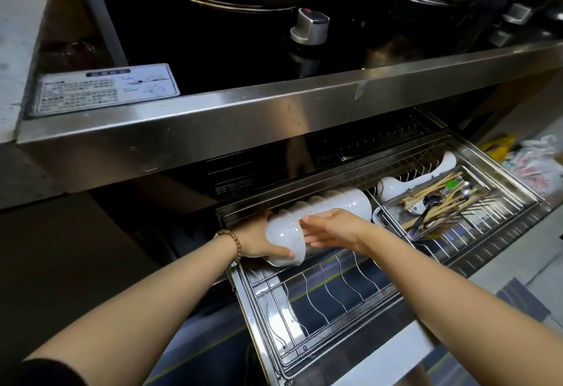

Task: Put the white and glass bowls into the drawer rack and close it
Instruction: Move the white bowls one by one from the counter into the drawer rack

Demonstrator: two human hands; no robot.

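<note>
A silver stove knob with a red mark is standing upright on the black glass hob. A white printed label is lying flat near the hob's front left corner. A brushed steel rail is running across below them. A mesh cutlery basket is holding wooden chopsticks and metal spoons, with a white ceramic ladle lying just behind it. Crumpled plastic bags and a yellow packet are sitting on the floor at far right.
</note>
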